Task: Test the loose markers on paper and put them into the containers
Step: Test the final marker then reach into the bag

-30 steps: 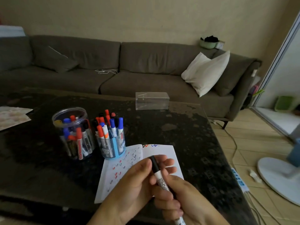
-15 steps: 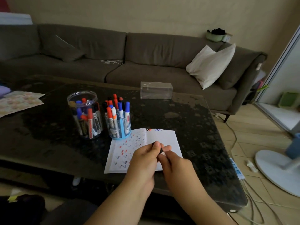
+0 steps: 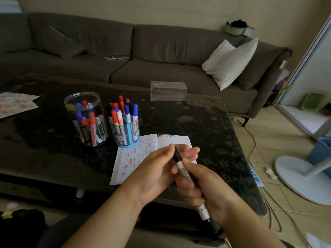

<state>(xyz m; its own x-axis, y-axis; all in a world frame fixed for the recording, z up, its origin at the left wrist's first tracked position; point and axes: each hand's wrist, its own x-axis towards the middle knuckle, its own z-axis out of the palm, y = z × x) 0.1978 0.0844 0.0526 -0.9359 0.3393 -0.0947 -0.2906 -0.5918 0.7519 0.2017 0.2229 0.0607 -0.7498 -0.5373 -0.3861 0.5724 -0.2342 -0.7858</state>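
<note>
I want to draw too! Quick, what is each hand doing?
Left hand: fingers pinch the black cap end of the marker.
Right hand: fingers wrapped round the marker's barrel.

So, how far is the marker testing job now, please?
Mostly done, it seems: many markers already stand in the clear jar and the blue cup, and the paper carries many test marks. In hand: a black marker, its body gripped by the right hand, its cap pinched by the left hand. Left: putting it into a container. No other loose marker is visible.
</note>
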